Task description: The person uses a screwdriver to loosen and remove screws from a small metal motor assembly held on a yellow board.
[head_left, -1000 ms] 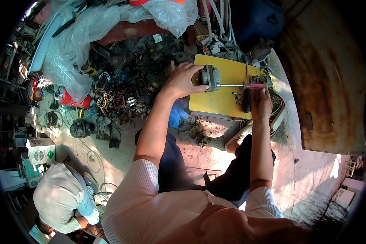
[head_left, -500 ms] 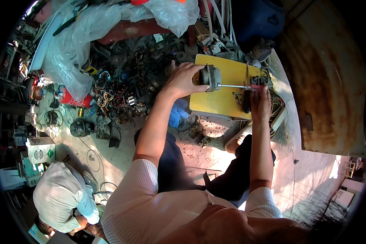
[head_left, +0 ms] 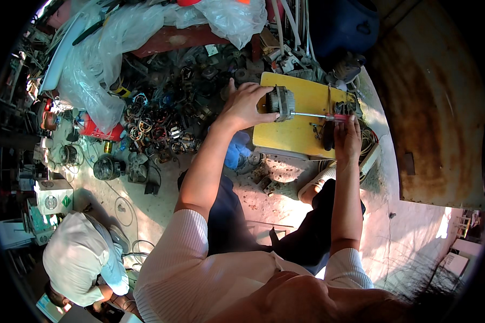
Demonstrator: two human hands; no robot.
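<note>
My left hand (head_left: 248,106) is closed round one side of a small electric motor (head_left: 283,103), a grey ribbed body with a metal plate across it. The motor is held over the left part of a yellow board (head_left: 307,137). A screwdriver (head_left: 310,114) with a red handle lies level, its tip against the motor's right side. My right hand (head_left: 348,134) grips the handle between thumb and fingers. Small screws or metal bits (head_left: 316,128) lie on the board below the shaft. What the tip engages is too small to make out.
A heap of motor parts and wires (head_left: 156,121) covers the floor at left, beside clear plastic sheeting (head_left: 99,70). A blue barrel (head_left: 339,27) and a rusty metal sheet (head_left: 442,107) stand at right. Another person (head_left: 81,258) crouches at lower left.
The screwdriver's red handle shows more fully now, and the fingers of my right hand have shifted slightly on it. The motor stays in my left hand with the tip still against it.
</note>
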